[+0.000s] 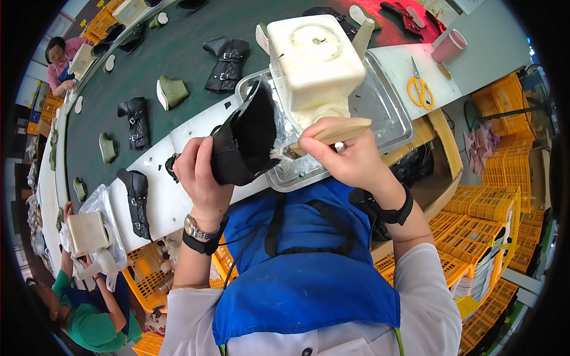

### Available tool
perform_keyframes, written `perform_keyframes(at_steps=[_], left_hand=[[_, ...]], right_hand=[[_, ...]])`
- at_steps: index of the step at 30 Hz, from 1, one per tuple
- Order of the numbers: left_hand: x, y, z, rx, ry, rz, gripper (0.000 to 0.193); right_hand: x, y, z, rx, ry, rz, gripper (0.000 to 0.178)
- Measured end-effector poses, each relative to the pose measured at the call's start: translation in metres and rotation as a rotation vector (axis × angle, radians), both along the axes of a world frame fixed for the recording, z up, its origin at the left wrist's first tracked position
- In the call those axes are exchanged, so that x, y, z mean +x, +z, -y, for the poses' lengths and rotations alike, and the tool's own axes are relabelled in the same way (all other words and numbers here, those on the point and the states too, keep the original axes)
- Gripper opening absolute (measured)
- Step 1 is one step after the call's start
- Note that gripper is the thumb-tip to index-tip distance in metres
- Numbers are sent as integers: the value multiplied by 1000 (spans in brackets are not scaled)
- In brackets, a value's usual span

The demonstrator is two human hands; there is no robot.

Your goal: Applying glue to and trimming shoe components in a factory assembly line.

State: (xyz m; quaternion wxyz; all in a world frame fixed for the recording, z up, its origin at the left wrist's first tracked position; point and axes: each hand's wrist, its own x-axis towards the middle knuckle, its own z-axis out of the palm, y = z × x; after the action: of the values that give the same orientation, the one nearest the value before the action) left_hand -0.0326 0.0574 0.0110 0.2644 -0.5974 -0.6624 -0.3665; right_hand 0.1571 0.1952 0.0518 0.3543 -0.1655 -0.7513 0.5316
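My left hand (203,178) is closed around a black boot upper (233,155), its wide opening turned toward my right hand. Between the thumb and fingers of my right hand (346,153) is a brush (338,132) with a pale wooden handle. Its whitish, clotted bristles hang at the mouth of the boot; whether they touch it I cannot tell. Just beyond both hands a white plastic container (323,56) with a spout stands in a metal tray (389,107). The boot's far end is hidden behind my left hand.
Scissors with orange handles (420,92) and a pink cup (449,46) lie right of the tray. Black boots (227,64) and green shoe pieces (172,92) sit on the green conveyor (89,133). Orange crates (475,237) stack at the right. Two people work at the left.
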Motion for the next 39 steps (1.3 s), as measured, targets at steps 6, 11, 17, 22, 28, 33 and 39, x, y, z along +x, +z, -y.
perform_keyframes(at_steps=[6,11,17,22,28,33,39], left_hand=[[-10,-7,-4,6,-13,-109,58],[-15,-8,-2,-25,-47,-150,62],[-15,-9,-2,10,-77,-181,63],[-14,-6,0,31,-55,-146,63],[-15,-2,5,-36,-99,-170,65],[-25,-6,4,-42,-123,207,65],[-53,17,14,-500,-320,1098,68]], right_hand=[[-2,-3,8,-123,64,9,8],[2,-4,19,-368,113,-41,11],[4,-26,16,-439,-2,-14,12],[0,-36,7,-279,-103,-11,8],[-2,-32,7,-37,-162,-4,5],[11,-17,-1,-169,-267,-96,5],[35,-5,-42,-296,-374,-155,13]])
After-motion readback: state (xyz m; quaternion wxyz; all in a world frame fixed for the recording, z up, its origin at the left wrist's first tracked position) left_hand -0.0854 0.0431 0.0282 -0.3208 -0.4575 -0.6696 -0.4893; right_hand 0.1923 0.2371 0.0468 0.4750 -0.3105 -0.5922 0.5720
